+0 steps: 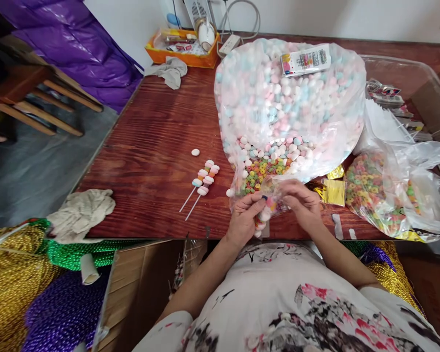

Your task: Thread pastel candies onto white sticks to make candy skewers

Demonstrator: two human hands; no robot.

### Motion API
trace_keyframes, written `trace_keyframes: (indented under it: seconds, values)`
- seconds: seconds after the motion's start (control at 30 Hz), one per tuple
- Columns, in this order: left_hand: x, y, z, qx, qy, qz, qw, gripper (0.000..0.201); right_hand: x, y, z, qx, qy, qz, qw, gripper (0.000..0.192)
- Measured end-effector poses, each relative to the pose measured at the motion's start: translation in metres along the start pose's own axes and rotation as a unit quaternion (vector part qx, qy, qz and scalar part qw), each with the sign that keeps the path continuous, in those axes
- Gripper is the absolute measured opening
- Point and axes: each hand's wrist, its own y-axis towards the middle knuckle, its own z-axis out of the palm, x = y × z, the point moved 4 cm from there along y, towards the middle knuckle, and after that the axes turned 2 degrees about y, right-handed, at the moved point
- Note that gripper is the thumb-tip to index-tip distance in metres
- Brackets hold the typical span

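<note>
My left hand [245, 215] is closed around a candy skewer [264, 215] strung with pale candies, held in clear plastic over the table's front edge. Beside it, my right hand [302, 201] is closed, thumb and fingers together at the top of the clear plastic wrapper [273, 186]. Just beyond my hands lies a pile of ring-shaped gummies [260, 173] in the mouth of a big clear bag of pastel candies [278, 102]. Two candy skewers [205, 178] with white sticks rest on the table to the left, near a single white candy [195, 152].
Gold twist ties [334, 191] and a clear bag of gummy rings [374, 188] lie right. A clear plastic bin [418, 68] holds packets. Cloths [82, 212] and an orange box [183, 56] are on the left and back. Shiny bead strands [66, 303] hang below the edge.
</note>
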Motion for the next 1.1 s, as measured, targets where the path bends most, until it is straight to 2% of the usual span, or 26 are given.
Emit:
trace_keyframes:
  seconds: [0.07, 0.1, 0.2, 0.27, 0.37, 0.47, 0.57, 0.7, 0.77, 0.83, 0.87, 0.9, 0.97, 1.03, 1.1]
  values:
    - [-0.005, 0.003, -0.002, -0.051, -0.018, 0.050, 0.997, 0.038, -0.006, -0.006, 0.000, -0.025, 0.024, 0.030, 0.999, 0.032]
    - [-0.008, 0.004, -0.001, -0.053, -0.012, 0.080, 0.995, 0.035, -0.008, -0.009, 0.003, -0.024, 0.018, 0.036, 0.999, 0.035]
    - [-0.007, 0.005, 0.004, -0.021, 0.037, 0.151, 0.988, 0.027, -0.010, -0.015, 0.013, -0.033, -0.024, 0.017, 0.999, 0.007]
    - [-0.001, 0.004, 0.006, -0.019, 0.055, 0.172, 0.983, 0.026, -0.009, -0.015, 0.015, -0.057, -0.034, 0.001, 0.998, 0.014]
    - [0.008, 0.001, 0.005, -0.018, 0.057, 0.143, 0.988, 0.031, -0.003, -0.010, 0.014, -0.051, -0.078, -0.037, 0.995, 0.014]
    - [0.010, -0.005, 0.009, 0.024, 0.092, 0.109, 0.989, 0.037, 0.000, -0.010, 0.013, -0.063, -0.134, -0.090, 0.985, 0.012]
    - [0.005, -0.011, 0.014, 0.078, 0.158, 0.114, 0.978, 0.039, -0.003, -0.013, 0.017, -0.089, -0.179, -0.137, 0.970, 0.011]
    - [-0.001, -0.008, 0.013, 0.102, 0.229, 0.125, 0.960, 0.039, -0.009, -0.015, 0.025, -0.101, -0.204, -0.199, 0.953, 0.017]
    - [0.000, -0.003, 0.010, 0.113, 0.228, 0.086, 0.963, 0.039, -0.010, -0.012, 0.020, -0.090, -0.192, -0.181, 0.960, 0.018]
    - [0.001, 0.001, 0.007, 0.130, 0.171, 0.013, 0.976, 0.039, -0.007, -0.007, 0.009, -0.069, -0.212, -0.165, 0.961, 0.023]
    - [0.001, 0.001, 0.007, 0.146, 0.133, -0.026, 0.980, 0.039, -0.002, -0.005, 0.003, -0.051, -0.244, -0.178, 0.952, 0.029]
    - [0.001, 0.001, 0.007, 0.166, 0.096, -0.064, 0.979, 0.039, 0.004, -0.004, -0.001, -0.008, -0.296, -0.214, 0.931, 0.034]
    - [-0.001, -0.002, 0.009, 0.224, 0.051, -0.133, 0.964, 0.039, 0.013, -0.004, -0.003, 0.121, -0.409, -0.307, 0.851, 0.038]
    - [-0.001, -0.007, 0.010, 0.294, 0.044, -0.189, 0.936, 0.041, 0.018, -0.006, -0.003, 0.234, -0.467, -0.365, 0.771, 0.035]
    - [0.001, -0.011, 0.008, 0.356, 0.054, -0.232, 0.904, 0.044, 0.022, -0.009, -0.001, 0.291, -0.468, -0.396, 0.735, 0.028]
